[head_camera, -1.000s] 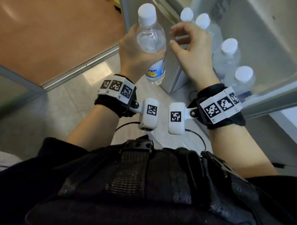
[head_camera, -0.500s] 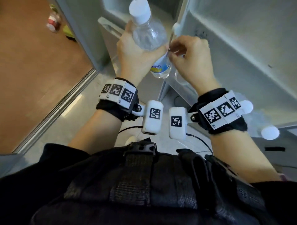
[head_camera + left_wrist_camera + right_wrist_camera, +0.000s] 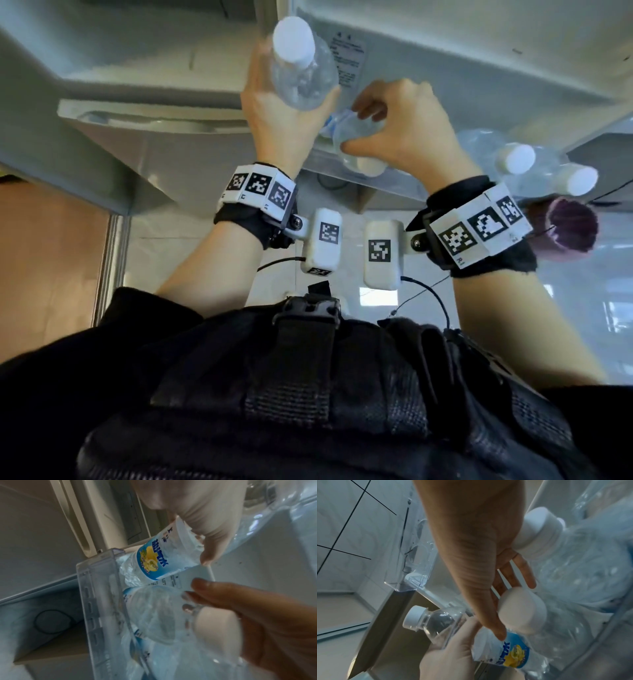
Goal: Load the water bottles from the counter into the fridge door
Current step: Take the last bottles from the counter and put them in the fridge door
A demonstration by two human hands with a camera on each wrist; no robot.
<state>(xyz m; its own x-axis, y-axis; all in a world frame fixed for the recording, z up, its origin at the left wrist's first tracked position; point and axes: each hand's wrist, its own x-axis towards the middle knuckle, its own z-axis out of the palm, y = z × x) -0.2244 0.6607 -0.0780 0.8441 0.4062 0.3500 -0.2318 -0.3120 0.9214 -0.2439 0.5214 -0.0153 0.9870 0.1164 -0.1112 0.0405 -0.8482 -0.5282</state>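
Note:
My left hand (image 3: 284, 116) grips a clear water bottle (image 3: 301, 68) with a white cap and a blue and yellow label (image 3: 159, 559). The bottle is tilted, and its base dips into the end of the clear door bin (image 3: 96, 588). My right hand (image 3: 404, 130) curls thumb and fingers round the neck of a second bottle (image 3: 363, 164) that stands in the bin; its white cap (image 3: 522, 615) sits between them. In the right wrist view my left hand (image 3: 450, 653) holds its bottle (image 3: 488, 642) just below my right hand (image 3: 479, 561). Two more capped bottles (image 3: 517, 157) lie further right in the bin.
The inner wall of the fridge door (image 3: 445, 51) rises behind the bin. The open fridge body with a drawer front (image 3: 154, 116) is to the left. A dark purple cup-like object (image 3: 568, 233) shows beside my right wrist. Pale floor tiles (image 3: 205, 246) lie below, with wood flooring (image 3: 44, 257) at the left.
My view has swung toward the fridge door. My left hand has carried its bottle to the bin's end. My right hand, empty before, now holds a bottle in the bin.

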